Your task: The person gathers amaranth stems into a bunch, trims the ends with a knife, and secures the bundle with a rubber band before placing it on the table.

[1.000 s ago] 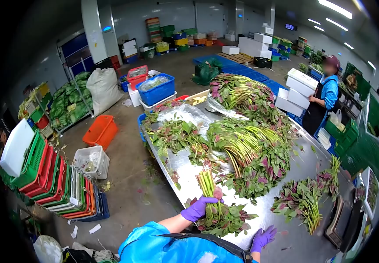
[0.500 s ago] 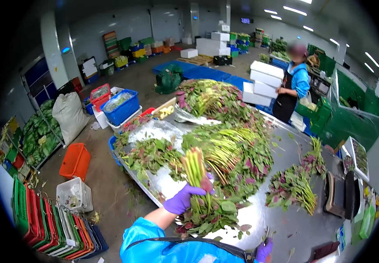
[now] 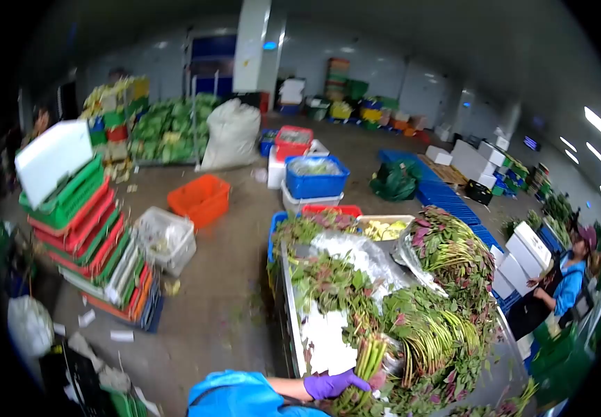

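Note:
My left hand (image 3: 338, 383), in a purple glove, is closed around a bunch of leafy greens (image 3: 370, 356), its cut stems pointing up and its leaves hanging below. It is over the near part of the metal table (image 3: 507, 351). Beside it on the right lies a large heap of red and green leafy stems (image 3: 432, 340), and loose leaves (image 3: 328, 278) spread beyond it, around clear plastic (image 3: 356, 254). My right hand is outside the view.
Left of the table stand a white crate (image 3: 167, 240), an orange crate (image 3: 199, 200) and a tall stack of crates (image 3: 99, 250). Blue and red tubs (image 3: 316, 182) are past the table's far end. A co-worker (image 3: 557, 285) stands at the right near white boxes (image 3: 526, 250).
The view has swung to the left, so the table and the co-worker now appear further right. My left hand still holds the bunch, now lower in view. My right hand has left the view.

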### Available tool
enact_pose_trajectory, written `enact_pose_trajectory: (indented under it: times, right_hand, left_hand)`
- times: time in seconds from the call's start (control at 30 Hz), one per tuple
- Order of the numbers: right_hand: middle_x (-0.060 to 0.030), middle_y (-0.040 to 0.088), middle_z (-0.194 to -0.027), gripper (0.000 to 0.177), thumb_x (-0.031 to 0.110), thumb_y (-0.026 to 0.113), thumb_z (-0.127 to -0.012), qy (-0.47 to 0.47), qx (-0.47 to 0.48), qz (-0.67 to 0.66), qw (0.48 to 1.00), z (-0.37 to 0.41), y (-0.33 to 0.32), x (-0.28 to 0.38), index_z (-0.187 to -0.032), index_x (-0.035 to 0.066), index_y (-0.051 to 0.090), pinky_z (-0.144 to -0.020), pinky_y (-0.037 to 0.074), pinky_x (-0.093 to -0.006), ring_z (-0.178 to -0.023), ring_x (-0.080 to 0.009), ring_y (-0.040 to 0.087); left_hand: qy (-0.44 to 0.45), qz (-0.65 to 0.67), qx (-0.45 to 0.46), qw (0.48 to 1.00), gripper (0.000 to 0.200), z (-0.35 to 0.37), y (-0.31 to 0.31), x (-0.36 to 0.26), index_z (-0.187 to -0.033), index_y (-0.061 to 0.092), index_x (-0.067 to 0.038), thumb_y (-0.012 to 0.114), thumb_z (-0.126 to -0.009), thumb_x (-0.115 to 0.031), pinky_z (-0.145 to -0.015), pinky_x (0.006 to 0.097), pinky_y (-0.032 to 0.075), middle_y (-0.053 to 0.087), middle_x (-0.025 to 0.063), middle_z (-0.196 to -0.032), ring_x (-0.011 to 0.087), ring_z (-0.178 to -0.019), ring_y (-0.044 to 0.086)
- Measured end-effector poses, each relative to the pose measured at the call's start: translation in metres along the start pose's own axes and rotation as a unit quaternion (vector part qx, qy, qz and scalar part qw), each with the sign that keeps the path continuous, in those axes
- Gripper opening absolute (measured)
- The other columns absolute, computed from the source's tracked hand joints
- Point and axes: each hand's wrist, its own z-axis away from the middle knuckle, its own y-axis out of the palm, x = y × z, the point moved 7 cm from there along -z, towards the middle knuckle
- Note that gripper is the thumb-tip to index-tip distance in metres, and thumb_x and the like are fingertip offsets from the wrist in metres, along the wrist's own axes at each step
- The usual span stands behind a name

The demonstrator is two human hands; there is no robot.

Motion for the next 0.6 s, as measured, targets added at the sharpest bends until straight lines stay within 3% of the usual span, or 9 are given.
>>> enact_pose_trajectory:
  times: [0.03, 0.1, 0.13, 0.23, 0.3, 0.37, 0.43, 0.47, 0.6]
  right_hand:
    - [-0.0125, 0.055, -0.108, 0.035, 0.024, 0.046, -0.087, -0.004, 0.016, -0.007, 1.0, -0.004, 0.009, 0.007, -0.114, 0.002, 0.05, -0.079, 0.043, -0.0349, -0.095, -0.024, 0.054]
    - [-0.0124, 0.055, -0.107, 0.035, 0.024, 0.047, -0.087, -0.009, 0.06, 0.0, 0.998, -0.011, 0.021, 0.014, -0.114, 0.002, 0.05, -0.078, 0.043, -0.0346, -0.094, -0.0238, 0.054]
    - [-0.0123, 0.055, -0.106, 0.034, 0.024, 0.047, -0.087, -0.015, 0.084, -0.004, 0.996, -0.017, 0.029, 0.024, -0.113, 0.002, 0.05, -0.078, 0.043, -0.0344, -0.094, -0.0237, 0.054]
    - [-0.0122, 0.055, -0.105, 0.034, 0.024, 0.047, -0.087, -0.01, 0.154, 0.001, 0.988, -0.019, 0.055, 0.032, -0.113, 0.002, 0.05, -0.077, 0.043, -0.034, -0.093, -0.0235, 0.054]
    - [-0.0121, 0.055, -0.104, 0.033, 0.024, 0.047, -0.087, -0.005, 0.171, 0.007, 0.985, -0.022, 0.06, 0.037, -0.112, 0.002, 0.05, -0.076, 0.043, -0.0337, -0.092, -0.0233, 0.054]
    - [-0.0121, 0.056, -0.103, 0.033, 0.024, 0.048, -0.087, 0.001, 0.176, 0.004, 0.984, -0.021, 0.068, 0.04, -0.111, 0.002, 0.05, -0.075, 0.043, -0.0335, -0.091, -0.0231, 0.054]
    - [-0.012, 0.056, -0.102, 0.032, 0.024, 0.048, -0.087, 0.006, 0.185, -0.006, 0.983, -0.028, 0.074, 0.041, -0.111, 0.002, 0.05, -0.074, 0.043, -0.0332, -0.09, -0.0229, 0.054]
    - [-0.0119, 0.056, -0.101, 0.032, 0.024, 0.048, -0.087, 0.007, 0.187, -0.011, 0.982, -0.028, 0.079, 0.042, -0.111, 0.002, 0.05, -0.074, 0.043, -0.033, -0.089, -0.0228, 0.054]
    - [-0.0118, 0.056, -0.099, 0.031, 0.024, 0.048, -0.086, 0.012, 0.195, -0.017, 0.981, -0.027, 0.08, 0.04, -0.109, 0.002, 0.05, -0.072, 0.043, -0.0325, -0.087, -0.0225, 0.054]
  left_hand:
    - [0.005, 0.002, -0.048, 0.999, 0.051, 0.007, 0.006, -0.016, -0.115, 0.045, -0.002, 0.061, -0.066, -0.004, -0.085, 0.0274, 0.039, 0.053, 0.0052, -0.099, 0.0169, -0.091, 0.05]
    - [0.063, 0.037, -0.009, 0.997, 0.049, 0.004, 0.001, -0.024, -0.113, 0.047, -0.001, 0.06, -0.065, -0.002, -0.082, 0.0283, 0.041, 0.055, 0.0059, -0.095, 0.0175, -0.09, 0.051]
    - [0.089, -0.027, 0.046, 0.995, 0.036, -0.003, -0.007, -0.022, -0.099, 0.051, -0.003, 0.06, -0.065, -0.001, -0.081, 0.0283, 0.041, 0.053, 0.0041, -0.086, 0.0162, -0.089, 0.051]
    - [0.158, 0.043, 0.094, 0.982, 0.019, 0.005, 0.016, -0.048, -0.081, 0.048, -0.006, 0.059, -0.066, -0.003, -0.071, 0.0263, 0.035, 0.044, 0.0006, -0.073, 0.0124, -0.073, 0.042]
    - [0.098, 0.017, -0.033, 0.994, 0.039, 0.009, -0.013, -0.022, -0.111, 0.052, 0.002, 0.055, -0.072, -0.001, -0.087, 0.0261, 0.038, 0.058, 0.0058, -0.098, 0.0155, -0.096, 0.051]
    - [-0.028, 0.078, -0.045, 0.996, 0.047, -0.003, -0.054, 0.041, -0.117, 0.048, 0.003, 0.056, -0.071, 0.0, -0.089, 0.026, 0.038, 0.058, 0.0063, -0.107, 0.0152, -0.101, 0.051]
    - [-0.053, 0.121, -0.061, 0.989, 0.038, 0.02, -0.012, -0.006, -0.108, 0.057, 0.001, 0.059, -0.07, -0.003, -0.078, 0.0252, 0.044, 0.063, 0.0054, -0.093, 0.0131, -0.088, 0.056]
    - [0.064, 0.059, -0.102, 0.991, 0.042, 0.009, -0.027, 0.0, -0.113, 0.055, 0.002, 0.058, -0.072, -0.004, -0.08, 0.0242, 0.043, 0.062, 0.0065, -0.101, 0.013, -0.091, 0.056]
    - [0.079, -0.017, -0.018, 0.997, 0.049, 0.009, -0.016, -0.011, -0.121, 0.048, 0.001, 0.055, -0.073, 0.001, -0.089, 0.0239, 0.039, 0.058, 0.007, -0.112, 0.0118, -0.106, 0.051]
